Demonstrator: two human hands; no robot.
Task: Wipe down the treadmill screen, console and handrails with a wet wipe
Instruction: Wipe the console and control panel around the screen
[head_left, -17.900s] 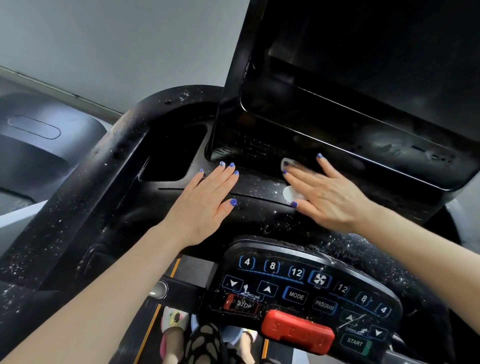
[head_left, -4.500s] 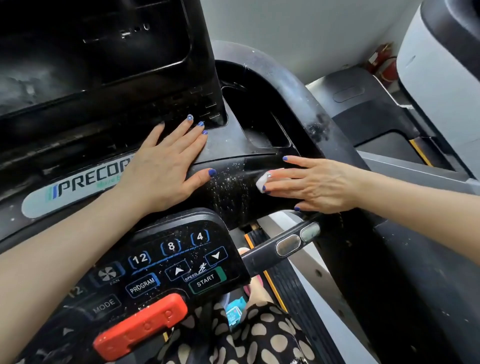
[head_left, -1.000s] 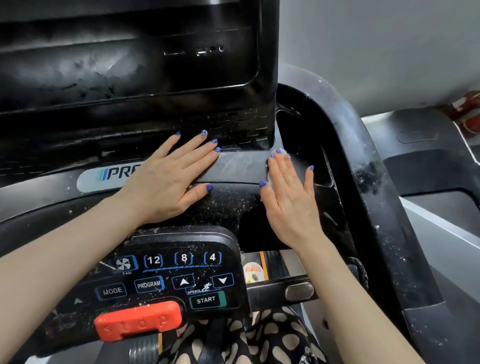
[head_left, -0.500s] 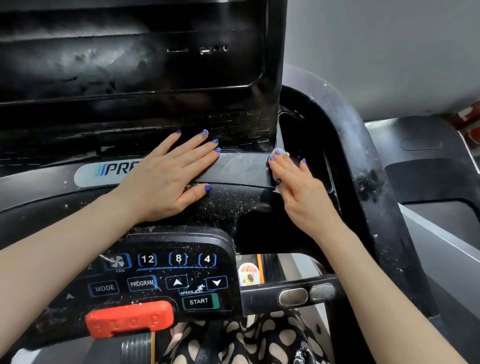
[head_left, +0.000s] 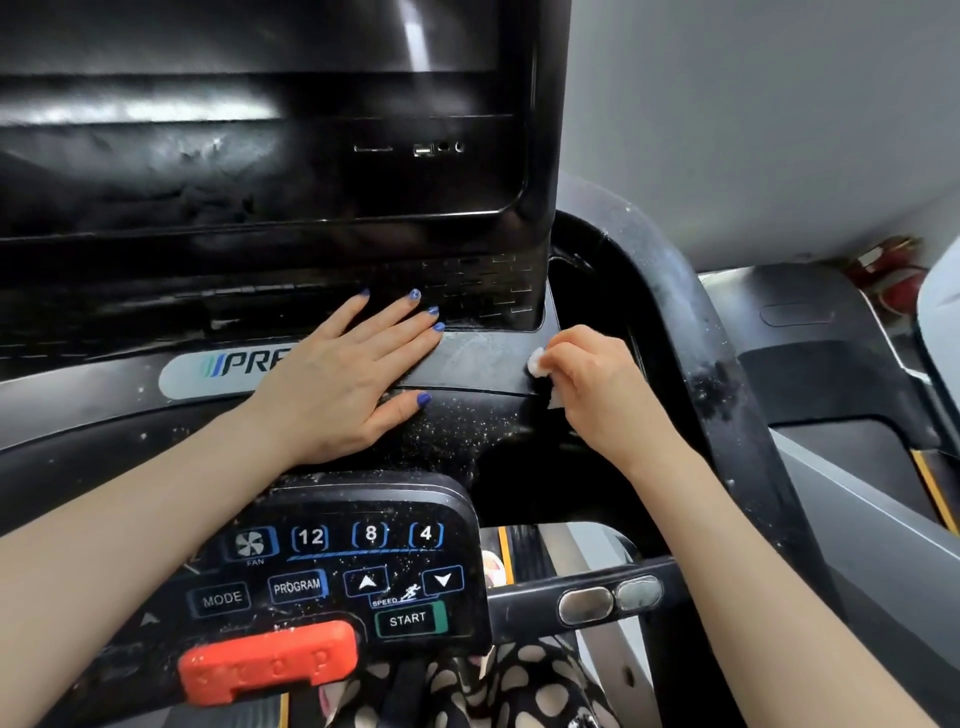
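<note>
Because the wipe (head_left: 536, 360) is a small, soft, damp wad, it should weigh almost nothing, crush to any shape and cling to a smooth surface, so it is best taken in a bunch between thumb and fingertips, or pressed flat under them, not held by a loose corner that would flop. Taking the screen (head_left: 270, 156) as the landmark, the wipe sits just below its lower right corner, at the right end of the flat ledge (head_left: 478, 358) under it.

Curled around that wad, the right hand (head_left: 602, 395) grips it with bent fingers; one white tuft pokes out on the hand's left side at the ledge edge, and a second bit of white shows lower, under the thumb side. Most of the wipe is hidden inside the curl, so how much of it touches the plastic cannot be told. It looks pressed to the ledge's right end, beside the dark pocket (head_left: 587, 291) right of the screen.

Flat on the console below the screen's bottom edge lies the left hand (head_left: 343, 384), fingers straight and spread, fingertips almost at the vent slots (head_left: 478, 291), holding nothing and apparently bracing. Dust speckles the dark plastic between the hands and the keypad (head_left: 353, 566) further below the screen. My guess is the console is partly done, with the speckled patch, keypad and handrail (head_left: 691, 332) right of the screen still dusty.
</note>
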